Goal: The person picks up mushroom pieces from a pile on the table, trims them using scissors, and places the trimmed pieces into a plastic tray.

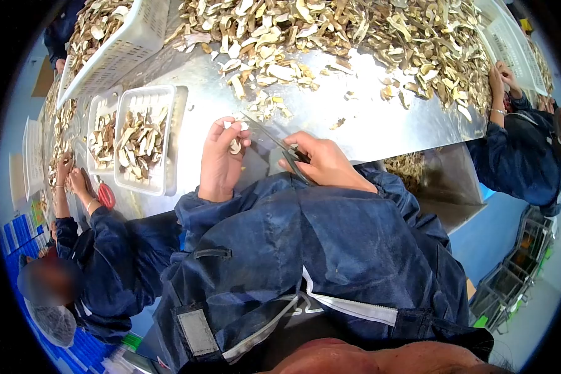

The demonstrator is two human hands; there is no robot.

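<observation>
Scissors (270,133) sit gripped in your right hand (324,163), their blades slanting toward your left hand (221,159), whose thumb and fingers pinch a pale mushroom piece (244,126). Both your hands are near the tabletop's (368,128) near edge. Just beyond them lies a small scatter of slices (269,107); farther from that edge spreads a broad heap (405,37). To your left, a white tray (171,121) holds more slices, near a co-worker's hands (79,182) and red-handled scissors (106,196).

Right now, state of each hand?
Left hand: closed, holding mushroom.
Right hand: closed around scissors.
</observation>
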